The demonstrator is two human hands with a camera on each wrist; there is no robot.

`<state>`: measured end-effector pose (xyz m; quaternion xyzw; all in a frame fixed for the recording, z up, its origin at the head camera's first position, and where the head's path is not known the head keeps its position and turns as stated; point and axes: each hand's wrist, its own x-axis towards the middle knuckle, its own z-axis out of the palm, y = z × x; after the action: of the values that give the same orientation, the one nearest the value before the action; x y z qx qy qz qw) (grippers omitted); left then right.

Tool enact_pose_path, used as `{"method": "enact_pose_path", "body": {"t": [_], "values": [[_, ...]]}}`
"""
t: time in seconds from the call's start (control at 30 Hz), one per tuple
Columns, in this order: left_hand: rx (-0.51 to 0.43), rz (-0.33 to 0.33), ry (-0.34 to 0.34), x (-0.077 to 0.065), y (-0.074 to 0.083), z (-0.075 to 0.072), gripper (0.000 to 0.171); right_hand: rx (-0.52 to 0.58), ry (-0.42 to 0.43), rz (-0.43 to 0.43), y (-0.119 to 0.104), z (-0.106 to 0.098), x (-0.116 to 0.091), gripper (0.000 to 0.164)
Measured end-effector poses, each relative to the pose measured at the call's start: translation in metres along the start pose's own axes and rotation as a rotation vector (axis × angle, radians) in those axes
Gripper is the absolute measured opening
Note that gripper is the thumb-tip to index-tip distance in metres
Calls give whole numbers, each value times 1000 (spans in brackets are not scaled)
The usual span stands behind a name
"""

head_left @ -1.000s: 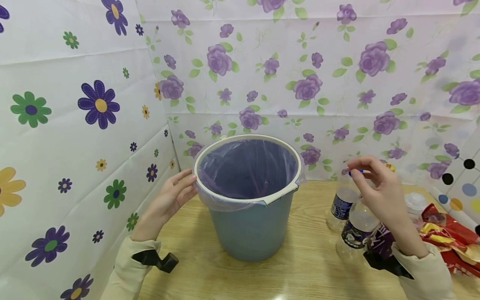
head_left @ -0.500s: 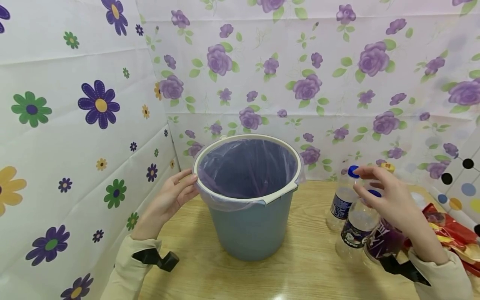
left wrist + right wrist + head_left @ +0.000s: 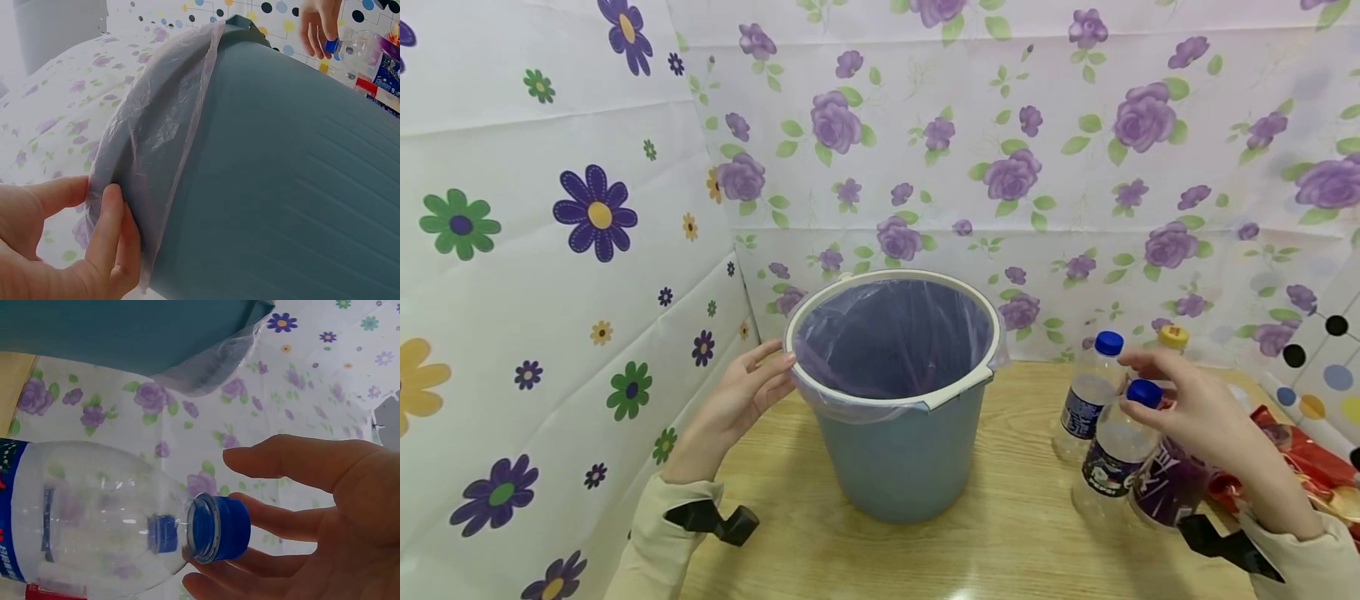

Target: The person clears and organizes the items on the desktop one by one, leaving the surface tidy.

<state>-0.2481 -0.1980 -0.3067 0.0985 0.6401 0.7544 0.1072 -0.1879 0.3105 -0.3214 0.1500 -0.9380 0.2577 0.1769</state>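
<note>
A blue-grey bucket (image 3: 902, 467) with a cream rim stands on the table, lined with a thin translucent plastic bag (image 3: 150, 119) folded over the edge. At its left side my left hand (image 3: 741, 396) touches the rim and bag with thumb and fingertips. My right hand (image 3: 1202, 408) is beside the blue cap (image 3: 232, 528) of a clear plastic bottle (image 3: 1108, 467). Its thumb is spread away from the cap; its fingers lie behind it. A second blue-capped bottle (image 3: 1082, 408) stands behind, and a purple-labelled bottle (image 3: 1168, 483) is at the right.
A yellow-capped bottle (image 3: 1172, 337) is at the back. Red crumpled packaging (image 3: 1311, 450) lies at the far right. Flowered sheets (image 3: 910, 125) hang behind and to the left; the wooden table (image 3: 865, 558) shows in front of the bucket.
My right hand has moved right and down, away from the rear bottle's cap to the front bottle's cap. The left hand has stayed at the bucket rim.
</note>
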Motion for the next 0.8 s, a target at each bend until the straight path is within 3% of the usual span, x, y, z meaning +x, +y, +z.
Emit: {"method": "enact_pose_path", "body": {"t": [0.23, 0.8], "values": [[-20, 13, -14, 0, -2, -1, 75, -6, 1, -22, 6, 2, -2, 54], [-42, -1, 5, 0, -5, -1, 75, -45, -165, 121, 15, 12, -6, 69]]}}
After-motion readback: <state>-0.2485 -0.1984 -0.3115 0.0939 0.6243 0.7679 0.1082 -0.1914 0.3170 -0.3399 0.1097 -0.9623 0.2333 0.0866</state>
